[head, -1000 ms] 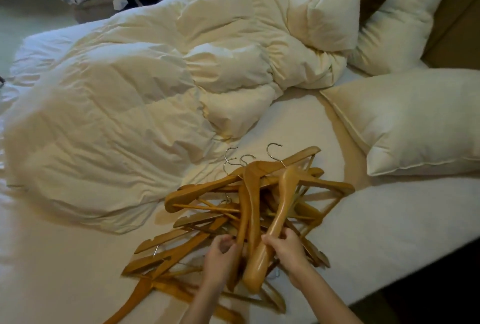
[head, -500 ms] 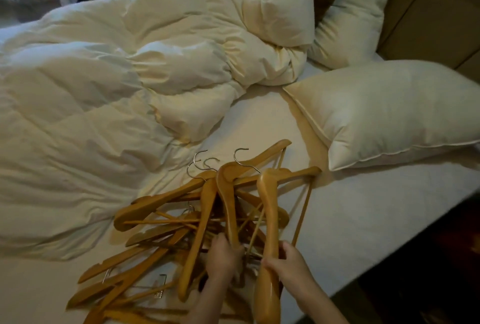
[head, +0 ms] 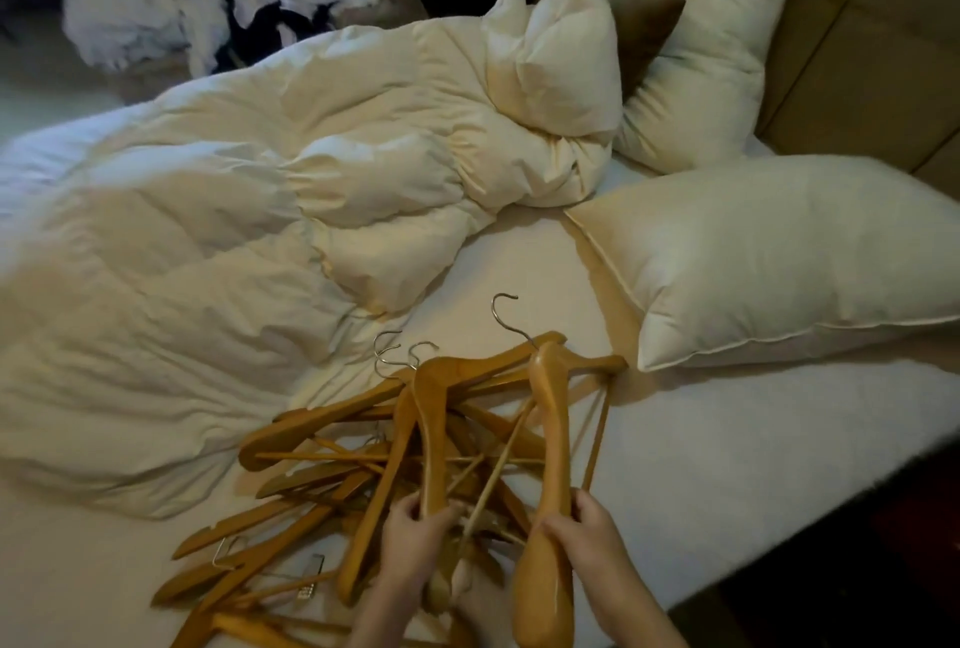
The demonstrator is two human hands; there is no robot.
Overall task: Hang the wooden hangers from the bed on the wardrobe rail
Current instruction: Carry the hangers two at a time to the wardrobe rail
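Observation:
A heap of wooden hangers (head: 311,439) with metal hooks lies on the white bed sheet (head: 727,465) near its front edge. My left hand (head: 415,538) grips the arm of one wooden hanger (head: 428,419) that stands up out of the heap. My right hand (head: 587,538) grips the arm of another hanger (head: 550,445), raised a little, its hook (head: 501,315) pointing away from me. The wardrobe rail is not in view.
A crumpled cream duvet (head: 234,258) covers the left and middle of the bed. A large pillow (head: 779,258) lies to the right of the hangers, two more (head: 701,60) lean on the padded headboard (head: 883,50). Clothes (head: 156,8) are piled beyond the bed.
Both hands have pulled their hangers upright and slightly apart out of the heap. The camera has swung, so the bed sits differently in the frame.

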